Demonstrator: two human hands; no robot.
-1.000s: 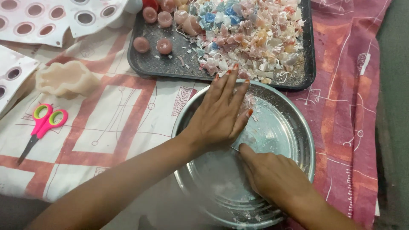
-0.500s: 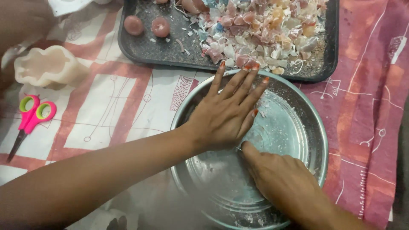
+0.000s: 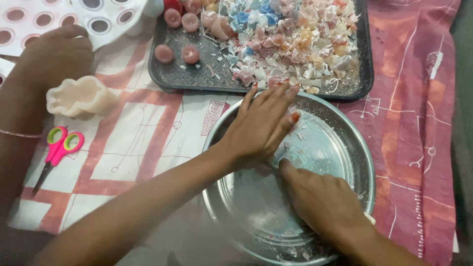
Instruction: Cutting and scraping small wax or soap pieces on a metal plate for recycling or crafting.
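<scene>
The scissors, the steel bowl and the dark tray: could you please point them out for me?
scissors (image 3: 59, 150): head view, on the pink handles.
steel bowl (image 3: 329, 148): head view, on its bare inner wall.
dark tray (image 3: 197, 76): head view, on its bare floor.

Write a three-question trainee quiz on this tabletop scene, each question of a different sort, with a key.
1. True or false: the left hand lies flat, palm down, inside the round metal pan.
2. Multiple choice: the pink and green scissors lie (a) in the dark tray, (b) on the patterned cloth left of the pan, (c) in the pan.
3. Fill in: the dark tray behind the pan holds a heap of broken ____ pieces in pink, blue and white.

Key
1. True. The right hand also presses on the pan's floor, just below it.
2. b
3. The pieces look like wax, next to small round pink candles.
</scene>
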